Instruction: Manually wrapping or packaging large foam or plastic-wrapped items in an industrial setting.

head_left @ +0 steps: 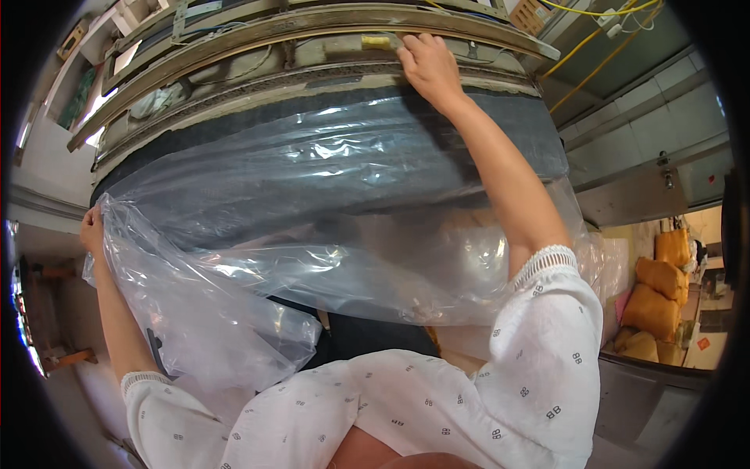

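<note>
At nine o'clock the left hand (pixel 92 231) grips the edge of a clear plastic sheet (pixel 312 234), its fingers closed on a bunched fold of the film; the forearm drops from there toward seven o'clock, into a white patterned sleeve (pixel 168 422). The sheet spreads rightward across the centre, draped over a dark grey slab (pixel 351 148) that looks like a mattress edge; wrinkles and glare blur whatever lies beneath the film, and pale shapes under it at four o'clock cannot be identified. Above the slab, from ten to one o'clock, runs a worn wooden frame (pixel 312 31) with dusty ledges. At twelve o'clock the right hand (pixel 428 66) rests on that frame, fingers curled over its rim beside a small yellow piece (pixel 376 41); whether they pinch it I cannot tell. Yellow cables (pixel 594 35) hang at one o'clock; orange sacks (pixel 660 289) sit stacked at three o'clock, partly cut off.
</note>
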